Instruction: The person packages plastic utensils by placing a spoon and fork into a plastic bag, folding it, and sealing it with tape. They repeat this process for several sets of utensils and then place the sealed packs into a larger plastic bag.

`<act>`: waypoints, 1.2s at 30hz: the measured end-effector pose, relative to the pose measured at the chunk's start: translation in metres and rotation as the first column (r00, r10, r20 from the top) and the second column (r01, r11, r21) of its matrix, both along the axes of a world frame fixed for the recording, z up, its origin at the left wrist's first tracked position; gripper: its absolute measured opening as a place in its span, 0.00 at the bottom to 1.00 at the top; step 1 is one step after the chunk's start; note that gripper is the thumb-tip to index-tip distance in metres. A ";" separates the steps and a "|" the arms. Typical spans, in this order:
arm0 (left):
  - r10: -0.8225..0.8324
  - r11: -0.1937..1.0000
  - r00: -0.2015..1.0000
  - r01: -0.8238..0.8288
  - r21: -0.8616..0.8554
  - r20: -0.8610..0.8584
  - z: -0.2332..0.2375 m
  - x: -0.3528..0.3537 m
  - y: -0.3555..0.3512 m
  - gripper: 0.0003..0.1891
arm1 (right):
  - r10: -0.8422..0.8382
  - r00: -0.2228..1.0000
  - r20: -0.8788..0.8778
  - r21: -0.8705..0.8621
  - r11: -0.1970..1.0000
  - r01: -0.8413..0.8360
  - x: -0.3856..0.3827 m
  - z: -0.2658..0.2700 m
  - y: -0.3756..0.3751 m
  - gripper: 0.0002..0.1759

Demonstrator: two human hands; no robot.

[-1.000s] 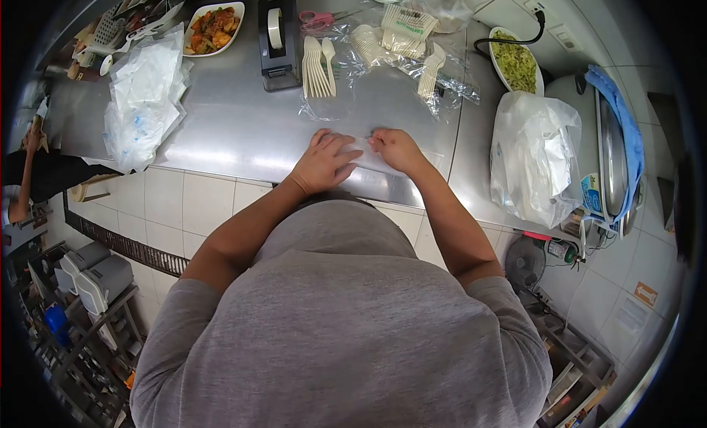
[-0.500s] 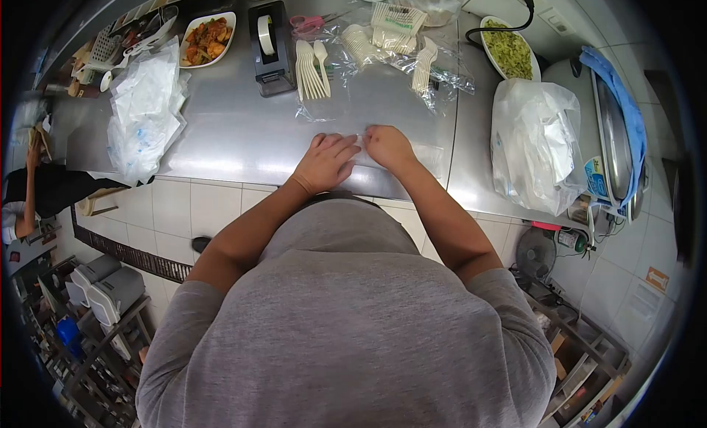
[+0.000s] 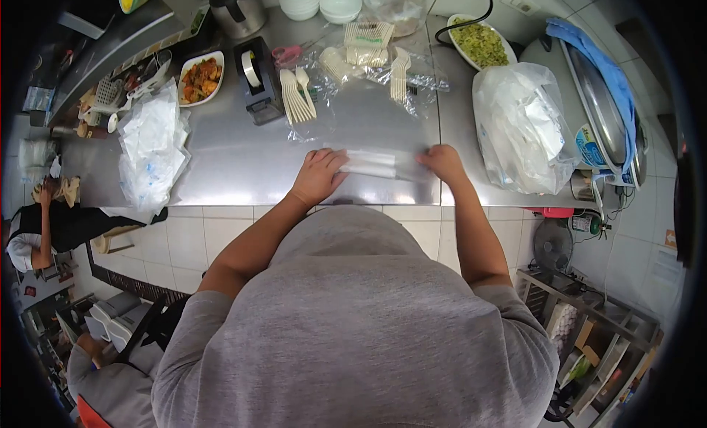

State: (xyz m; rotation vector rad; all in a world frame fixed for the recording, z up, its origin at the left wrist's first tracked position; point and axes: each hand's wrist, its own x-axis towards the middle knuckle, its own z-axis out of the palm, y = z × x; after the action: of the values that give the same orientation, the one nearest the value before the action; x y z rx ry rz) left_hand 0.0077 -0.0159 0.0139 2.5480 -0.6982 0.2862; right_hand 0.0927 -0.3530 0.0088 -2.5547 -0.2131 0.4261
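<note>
A clear plastic sleeve with white, napkin-like strips (image 3: pixel 372 164) lies across the steel counter's front part, between my hands. My left hand (image 3: pixel 319 176) is closed over the sleeve's left end, fingers bent onto it. At the other end my right hand (image 3: pixel 442 162) is closed in a pinch on the thin clear plastic, slightly blurred. Beyond them lie pale disposable spoons (image 3: pixel 297 97) and forks (image 3: pixel 400 75) on crumpled clear wrap. A black tape dispenser (image 3: pixel 259 82) stands left of the spoons, with pink-handled scissors (image 3: pixel 287 56) behind.
Plastic bags lie at left (image 3: pixel 153 144), and a white bag (image 3: pixel 519 126) sits at right. Dishes of red-sauced food (image 3: pixel 200 80) and chopped greens (image 3: pixel 482 44) stand farther back, near white bowls (image 3: pixel 340 7). One person (image 3: pixel 44 229) is at far left, another (image 3: pixel 114 376) behind me.
My right hand has moved right, away from my left, and the white strips in clear plastic now show between them. The view has shifted; another person has appeared at lower left.
</note>
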 end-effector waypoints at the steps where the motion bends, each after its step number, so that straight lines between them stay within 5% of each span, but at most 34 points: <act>1: 0.033 0.996 0.992 -0.042 -0.074 -0.120 0.005 0.003 0.004 0.16 | -0.133 0.981 -0.141 0.135 0.979 0.152 -0.003 0.013 -0.015 0.22; 3: 0.090 0.964 0.965 -0.146 -0.224 -0.246 0.026 0.000 0.004 0.10 | -0.233 0.932 -0.278 0.249 0.919 0.304 -0.020 0.046 -0.029 0.22; 4: 0.087 0.964 0.970 -0.140 -0.225 -0.229 0.035 -0.005 0.003 0.10 | -0.199 0.911 -0.360 0.488 0.792 0.366 -0.030 0.060 -0.032 0.26; 5: 0.020 0.860 0.887 -0.250 -0.445 -0.461 0.042 -0.010 0.002 0.10 | -0.139 0.892 -0.429 0.681 0.599 0.421 -0.035 0.075 -0.034 0.32; 6: -0.115 0.699 0.758 -0.397 -0.595 -0.642 0.049 -0.015 0.001 0.10 | -0.142 0.897 -0.418 0.688 0.596 0.414 -0.039 0.091 -0.026 0.32; 9: -0.303 0.528 0.653 -0.491 -0.693 -0.694 0.083 -0.023 -0.009 0.09 | 0.162 0.962 -0.221 0.974 0.077 0.211 -0.040 0.121 0.020 0.39; 10: -0.379 0.439 0.614 -0.538 -0.719 -0.692 0.090 -0.024 -0.012 0.08 | 0.159 0.964 -0.214 0.976 0.073 0.205 -0.033 0.130 0.033 0.39; 13: -0.315 0.460 0.621 -0.562 -0.688 -0.718 0.090 -0.021 -0.018 0.20 | 0.052 0.969 -0.242 0.970 0.034 0.240 -0.022 0.170 0.076 0.31; 15: -0.223 0.453 0.615 -0.621 -0.639 -0.756 0.097 -0.020 -0.015 0.27 | -0.136 0.986 -0.100 0.918 0.369 0.144 -0.021 0.190 0.102 0.17; 17: -0.702 0.158 0.239 -0.866 -0.474 -0.670 0.111 -0.019 -0.004 0.39 | -0.044 0.962 0.270 0.732 0.658 -0.176 -0.047 0.212 0.129 0.10; 18: -0.700 0.142 0.248 -0.870 -0.472 -0.670 0.121 -0.019 0.000 0.39 | 0.114 0.880 0.461 0.592 0.699 -0.401 -0.052 0.208 0.139 0.11; 19: -0.845 0.068 0.225 -0.855 -0.514 -0.486 0.135 -0.019 0.002 0.41 | 0.278 0.743 0.609 0.408 0.694 -0.594 -0.058 0.203 0.147 0.12; 20: -0.942 -0.016 0.194 -0.841 -0.542 -0.274 0.144 -0.017 0.006 0.43 | 0.291 0.741 0.604 0.409 0.685 -0.602 -0.067 0.202 0.153 0.12; 21: -0.922 -0.036 0.215 -0.875 -0.482 -0.322 0.147 -0.014 0.012 0.32 | 0.401 0.721 0.565 0.346 0.678 -0.649 -0.077 0.200 0.160 0.14; 23: -0.851 0.007 0.287 -0.832 -0.555 -0.440 0.149 -0.007 0.027 0.27 | 0.517 0.688 0.510 0.285 0.653 -0.702 -0.089 0.196 0.172 0.16; 26: -0.762 0.075 0.344 -0.794 -0.603 -0.548 0.158 -0.012 0.052 0.22 | 0.392 0.842 0.372 0.545 0.642 -0.540 -0.095 0.181 0.195 0.13; 28: -0.647 0.026 0.543 -0.686 -0.728 -0.535 0.158 -0.023 0.061 0.23 | 0.104 0.993 -0.059 0.861 0.509 -0.002 -0.095 0.179 0.218 0.10; 33: -0.717 -0.123 0.581 -0.648 -0.752 -0.384 0.165 -0.034 0.102 0.28 | -0.008 0.966 -0.258 0.874 0.423 0.238 -0.087 0.178 0.273 0.11; 35: -0.415 0.307 0.714 -0.474 -0.825 -0.564 0.165 -0.037 0.114 0.25 | -0.082 0.961 -0.264 0.852 0.448 0.272 -0.089 0.178 0.293 0.08; 36: -0.418 0.312 0.710 -0.474 -0.824 -0.567 0.160 -0.038 0.123 0.25 | -0.088 0.960 -0.267 0.852 0.444 0.277 -0.090 0.176 0.301 0.08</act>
State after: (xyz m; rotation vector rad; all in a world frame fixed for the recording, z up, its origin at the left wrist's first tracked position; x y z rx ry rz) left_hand -0.0301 0.1067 0.1737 1.2165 -0.0250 -0.2672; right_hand 0.0029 -0.0519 0.1846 -1.4389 -0.0468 0.3305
